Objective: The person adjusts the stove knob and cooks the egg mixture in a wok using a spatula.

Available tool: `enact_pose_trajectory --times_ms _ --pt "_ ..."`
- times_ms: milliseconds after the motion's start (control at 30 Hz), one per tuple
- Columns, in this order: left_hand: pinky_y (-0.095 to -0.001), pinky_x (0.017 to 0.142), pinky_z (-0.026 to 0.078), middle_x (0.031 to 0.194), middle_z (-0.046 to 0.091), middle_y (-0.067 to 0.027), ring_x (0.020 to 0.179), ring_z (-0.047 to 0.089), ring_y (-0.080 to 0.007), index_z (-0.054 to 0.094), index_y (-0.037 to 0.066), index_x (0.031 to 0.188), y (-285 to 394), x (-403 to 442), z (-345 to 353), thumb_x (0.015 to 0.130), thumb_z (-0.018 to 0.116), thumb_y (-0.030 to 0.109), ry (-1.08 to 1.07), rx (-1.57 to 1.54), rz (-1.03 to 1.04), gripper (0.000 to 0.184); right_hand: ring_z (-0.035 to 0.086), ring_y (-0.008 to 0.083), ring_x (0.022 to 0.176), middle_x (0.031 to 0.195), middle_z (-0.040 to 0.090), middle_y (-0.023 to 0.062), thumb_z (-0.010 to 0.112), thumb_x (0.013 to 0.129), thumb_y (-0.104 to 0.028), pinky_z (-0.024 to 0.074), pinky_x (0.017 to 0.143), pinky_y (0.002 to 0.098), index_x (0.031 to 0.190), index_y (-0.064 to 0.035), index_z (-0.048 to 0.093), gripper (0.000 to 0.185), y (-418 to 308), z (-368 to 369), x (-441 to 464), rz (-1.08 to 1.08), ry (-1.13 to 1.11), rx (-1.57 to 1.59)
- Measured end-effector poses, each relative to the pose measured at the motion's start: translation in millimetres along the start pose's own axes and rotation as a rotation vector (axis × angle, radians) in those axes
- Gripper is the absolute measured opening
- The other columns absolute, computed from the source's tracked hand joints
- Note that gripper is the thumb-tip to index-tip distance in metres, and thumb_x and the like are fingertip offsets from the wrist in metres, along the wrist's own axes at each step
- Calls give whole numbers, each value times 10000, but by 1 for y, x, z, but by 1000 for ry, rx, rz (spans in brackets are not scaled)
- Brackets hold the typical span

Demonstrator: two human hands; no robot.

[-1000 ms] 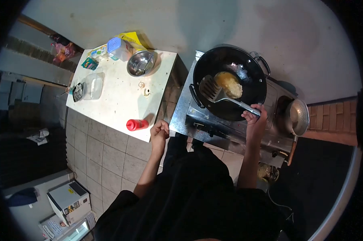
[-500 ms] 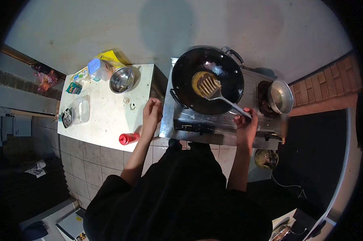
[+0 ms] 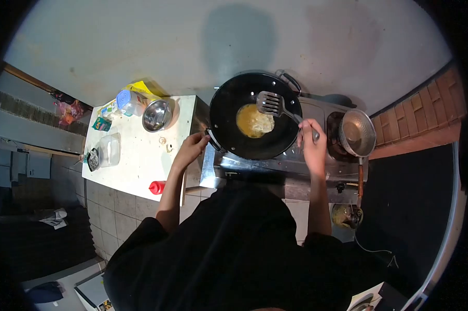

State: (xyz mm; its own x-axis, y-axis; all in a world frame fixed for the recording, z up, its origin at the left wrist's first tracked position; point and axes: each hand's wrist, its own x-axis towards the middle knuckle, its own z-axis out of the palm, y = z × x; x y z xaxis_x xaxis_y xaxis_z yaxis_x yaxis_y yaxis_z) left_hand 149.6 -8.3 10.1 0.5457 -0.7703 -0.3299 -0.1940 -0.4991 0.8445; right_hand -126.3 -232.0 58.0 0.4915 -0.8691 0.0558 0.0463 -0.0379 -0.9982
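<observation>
A black wok point(image 3: 226, 98) stands on the metal stove point(image 3: 205, 173), and in it lies a yellow, egg-like round of food point(image 3: 247, 123) with a pale, lumpy part on its right side. Fingers closed, my left hand point(image 3: 191, 149) grips the wok's left handle point(image 3: 215, 142). My right hand point(image 3: 312, 147) is wrapped round the handle of a slotted spatula point(image 3: 270, 102). The spatula's blade is over the inside of the wok, above and to the right of the food; whether it touches the wok I cannot tell.
To the right, a dented metal saucepan point(image 3: 357, 133) with a wooden handle sits on another burner. The white table point(image 3: 138, 160) on the left bears a steel bowl point(image 3: 157, 115), a blue-lidded container point(image 3: 131, 102), a clear plastic box point(image 3: 110, 149) and a red bottle point(image 3: 156, 187).
My left hand has moved from beside the wok onto its handle. The spatula has lifted off the food and shifted up and right. The food's pale side now shows.
</observation>
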Motion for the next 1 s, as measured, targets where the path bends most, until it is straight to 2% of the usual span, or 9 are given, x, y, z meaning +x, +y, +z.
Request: enact_pose_trajectory --times_ms 67,133,200,233,333,500,667,733,1000 --pt "-323 610 427 698 590 -67 655 514 -142 643 -36 902 4 -1 -4 976 575 359 28 141 24 407 425 37 542 614 468 -40 525 1018 -207 323 501 209 908 -36 605 218 0 4 11 -16 -51 -60" --pt "-337 612 425 677 581 -83 647 512 -159 642 -41 896 10 -4 -4 965 591 365 34 42 12 415 448 33 555 620 477 -38 556 1003 -205 335 512 208 918 -39 630 200 0 5 26 -27 -59 -150" --pt "-340 606 423 664 573 -89 634 507 -161 642 -42 881 -6 -1 0 962 594 378 53 54 9 430 505 57 598 646 540 1 585 985 -200 397 558 230 936 -16 630 196 -5 10 37 -68 -163 -338" --pt "-344 600 421 651 565 -96 621 502 -164 643 -43 866 -10 2 1 958 596 391 73 69 11 446 538 86 649 689 587 66 611 964 -193 447 622 260 962 4 628 198 -3 13 44 -131 -141 -422" --pt "-357 588 417 633 558 -118 606 511 -171 635 -50 816 -22 5 7 948 600 425 117 74 27 494 548 107 682 727 600 113 626 950 -191 471 672 275 971 11 632 203 -5 20 64 -243 -210 -509" --pt "-410 550 408 553 524 -186 512 508 -257 587 -74 697 -10 -6 7 926 606 475 184 97 27 595 428 117 560 628 500 82 657 931 -195 382 546 298 976 -11 656 190 -22 41 101 -346 -314 -614" --pt "-418 557 405 547 514 -181 518 509 -244 580 -66 676 -9 -7 6 922 613 472 178 80 28 592 491 146 591 661 563 103 666 925 -196 425 590 307 1048 -24 677 212 -43 60 126 -329 -447 -681" --pt "-388 562 399 567 511 -126 552 475 -182 604 -88 738 -12 -6 5 924 585 530 122 53 8 646 520 178 612 711 607 126 672 922 -198 451 625 323 1063 -31 679 219 -47 65 133 -336 -536 -727" --pt "-395 555 396 536 493 -147 517 475 -217 572 -54 662 -8 -9 7 925 613 467 153 -14 -16 585 565 208 645 773 643 134 675 911 -165 476 667 329 1059 -22 675 205 -58 84 155 -422 -620 -791"
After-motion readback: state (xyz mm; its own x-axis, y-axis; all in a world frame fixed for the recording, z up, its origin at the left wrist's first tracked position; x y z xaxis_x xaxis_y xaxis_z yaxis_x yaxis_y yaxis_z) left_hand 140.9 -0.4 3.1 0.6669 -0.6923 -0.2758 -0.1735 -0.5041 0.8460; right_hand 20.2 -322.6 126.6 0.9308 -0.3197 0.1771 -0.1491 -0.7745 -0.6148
